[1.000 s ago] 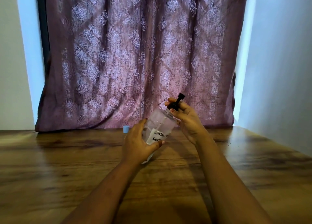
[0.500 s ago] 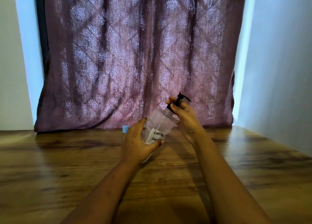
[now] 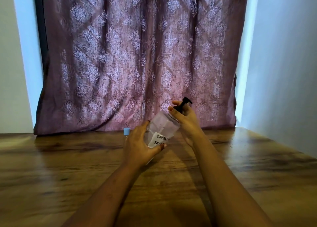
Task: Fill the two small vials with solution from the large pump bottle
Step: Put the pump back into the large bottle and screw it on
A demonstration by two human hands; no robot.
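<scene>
The large pump bottle (image 3: 162, 127) is clear, with a white handwritten label, and it tilts to the right above the wooden table (image 3: 68, 166). My left hand (image 3: 139, 145) wraps around its lower body. My right hand (image 3: 186, 118) grips the black pump head (image 3: 183, 104) at the neck. A small vial with a light blue cap (image 3: 126, 131) stands on the table just left of my left hand, its body mostly hidden. The second vial is not visible.
A patterned mauve curtain (image 3: 137, 59) hangs behind the table's far edge. White walls stand on both sides, the right one (image 3: 283, 72) running close along the table's right edge.
The black pump head has turned in my right hand's fingers and now sticks out higher from the neck. The bottle stays tilted in my left hand.
</scene>
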